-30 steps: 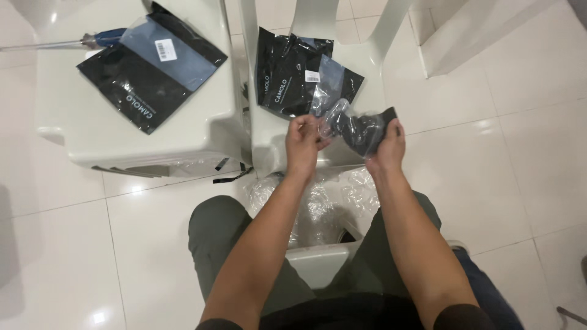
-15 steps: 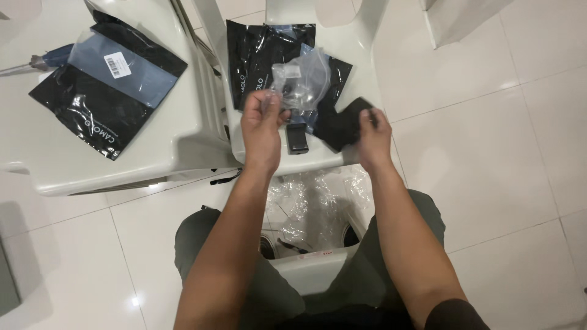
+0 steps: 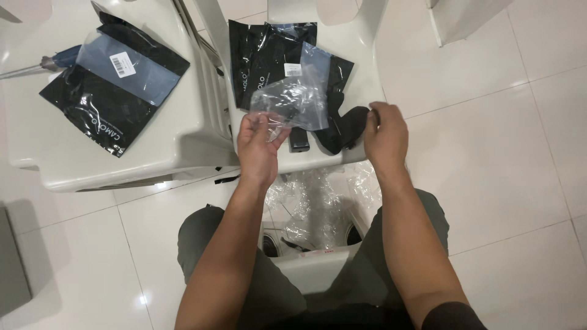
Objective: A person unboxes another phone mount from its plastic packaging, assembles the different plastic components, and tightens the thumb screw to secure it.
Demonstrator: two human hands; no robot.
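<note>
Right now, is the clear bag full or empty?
Empty, it seems: the clear bag in the left hand looks see-through; the right hand holds black cloth.

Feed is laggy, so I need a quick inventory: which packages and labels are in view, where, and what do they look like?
Flat black plastic packet with grey-blue panel: left stool, lying flat.
White barcode sticker: on that packet.
Black glossy packets: middle stool, overlapping.
Clear crinkled plastic bag: held in left hand.
Small white label: beside the clear bag's top.

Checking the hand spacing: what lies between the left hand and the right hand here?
In the head view, between the left hand and right hand lie the clear plastic bag held by the left and the black cloth at the right.
</note>
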